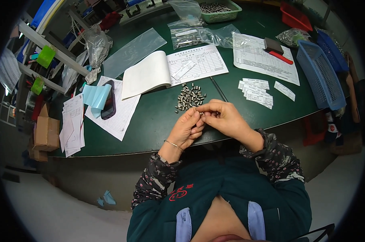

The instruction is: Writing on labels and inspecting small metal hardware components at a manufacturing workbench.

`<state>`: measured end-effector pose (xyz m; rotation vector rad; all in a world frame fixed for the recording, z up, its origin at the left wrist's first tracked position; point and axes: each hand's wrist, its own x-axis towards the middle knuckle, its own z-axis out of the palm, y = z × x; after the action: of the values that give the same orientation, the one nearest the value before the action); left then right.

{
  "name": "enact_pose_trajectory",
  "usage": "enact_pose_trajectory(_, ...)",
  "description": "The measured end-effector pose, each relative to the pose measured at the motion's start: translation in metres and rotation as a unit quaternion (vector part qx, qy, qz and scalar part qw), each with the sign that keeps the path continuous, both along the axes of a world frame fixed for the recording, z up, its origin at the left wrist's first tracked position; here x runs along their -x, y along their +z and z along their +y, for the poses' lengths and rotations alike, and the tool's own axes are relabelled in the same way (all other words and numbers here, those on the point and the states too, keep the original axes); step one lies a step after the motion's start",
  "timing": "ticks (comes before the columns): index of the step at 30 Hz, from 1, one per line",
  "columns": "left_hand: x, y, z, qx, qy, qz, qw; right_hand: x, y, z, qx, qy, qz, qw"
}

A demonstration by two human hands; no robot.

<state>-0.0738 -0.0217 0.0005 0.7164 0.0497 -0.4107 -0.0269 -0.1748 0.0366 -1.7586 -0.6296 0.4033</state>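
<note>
Near the worktop's front edge, the left hand [187, 130] and right hand [222, 117] pinch together on one small metal pin [201, 114] beside the pile of pins [190, 97]; hard, light, likely slippery, best gripped by its sides

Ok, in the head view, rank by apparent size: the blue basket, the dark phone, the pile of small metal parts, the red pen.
1. Blue basket, clearly largest, though fisheye bends it near the rim.
2. Dark phone.
3. Pile of small metal parts, near the phone in spread, so that order is unsure.
4. Red pen, smallest.
</note>
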Motion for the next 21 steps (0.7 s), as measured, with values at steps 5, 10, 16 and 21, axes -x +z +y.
enact_pose_trajectory(5,0.004,0.005,0.000,-0.015,0.014,0.007,1.000,-0.001,-0.001,-0.001,-0.028,0.019,-0.046,0.998)
enact_pose_trajectory(10,0.007,0.010,0.004,0.042,0.054,0.013,0.998,-0.011,0.007,0.000,-0.054,0.032,-0.057,0.996)
enact_pose_trajectory(16,0.005,0.005,0.023,-0.035,0.141,0.001,0.989,-0.022,-0.015,0.011,0.148,-0.046,-0.302,0.941)
enact_pose_trajectory(21,0.000,0.018,0.024,-0.152,0.185,0.055,0.969,-0.023,-0.023,0.021,0.177,-0.031,-0.374,0.910)
